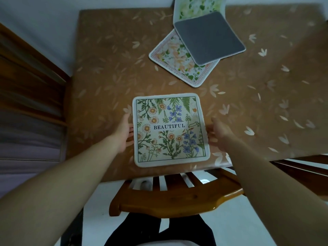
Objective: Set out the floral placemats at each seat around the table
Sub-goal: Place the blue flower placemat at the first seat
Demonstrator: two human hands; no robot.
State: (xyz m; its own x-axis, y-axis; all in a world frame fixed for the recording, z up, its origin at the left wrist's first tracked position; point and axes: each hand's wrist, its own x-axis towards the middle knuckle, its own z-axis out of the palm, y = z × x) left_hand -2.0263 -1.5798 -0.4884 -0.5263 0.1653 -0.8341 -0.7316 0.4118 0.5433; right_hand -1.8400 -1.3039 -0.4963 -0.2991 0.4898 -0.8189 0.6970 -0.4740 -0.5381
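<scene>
Placemat (170, 130) flat between fingers of left hand (124, 134) and right hand (219, 133); fingers loosely spread at side edges, contact unclear. Probably light, soft, floppy; best pinched at opposite edges.

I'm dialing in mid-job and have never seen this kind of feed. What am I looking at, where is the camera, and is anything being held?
No robot here: a person with bare hands, filmed by one wide-angle camera on their head, looking down. The left hand and right hand sit at the side edges of the "BEAUTIFUL" mat, which lies flat near the table edge above a wooden chair; a firm grip is not visible. Farther off, a grey mat overlaps a peach mat and a green mat.
</scene>
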